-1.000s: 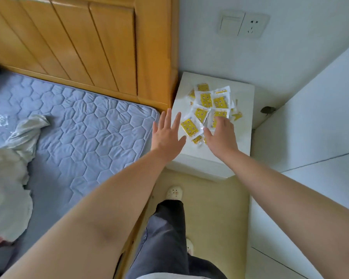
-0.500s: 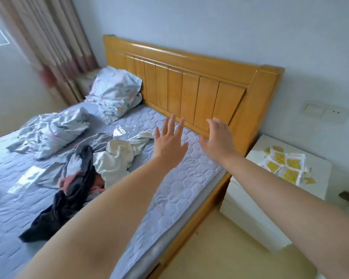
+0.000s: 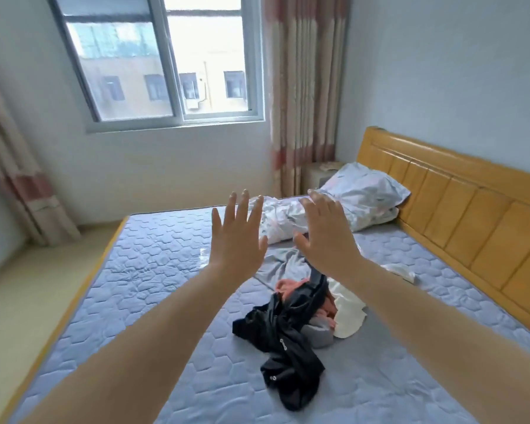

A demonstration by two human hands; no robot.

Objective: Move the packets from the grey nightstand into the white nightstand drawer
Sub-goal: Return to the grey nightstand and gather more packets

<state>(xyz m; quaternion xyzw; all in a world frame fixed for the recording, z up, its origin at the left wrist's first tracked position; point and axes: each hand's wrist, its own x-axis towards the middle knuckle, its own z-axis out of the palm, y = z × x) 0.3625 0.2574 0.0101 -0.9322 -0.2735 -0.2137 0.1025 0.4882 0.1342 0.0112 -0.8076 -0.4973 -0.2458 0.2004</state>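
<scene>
The view has swung from the packets to the bed (image 3: 153, 270), left hand (image 3: 237, 240) and right hand (image 3: 326, 240) spread wide, carrying nothing.

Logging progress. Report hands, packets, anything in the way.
Left hand open, right hand open, both empty, raised over the bed. Packets not in view. Clothes pile lies on the bed.

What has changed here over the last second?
The view swung left, from the nightstand with the packets to the bed and window. The right hand came off the packets; it and the left hand now hover open over the bed. No packet was picked up. Both hands stayed empty.
</scene>
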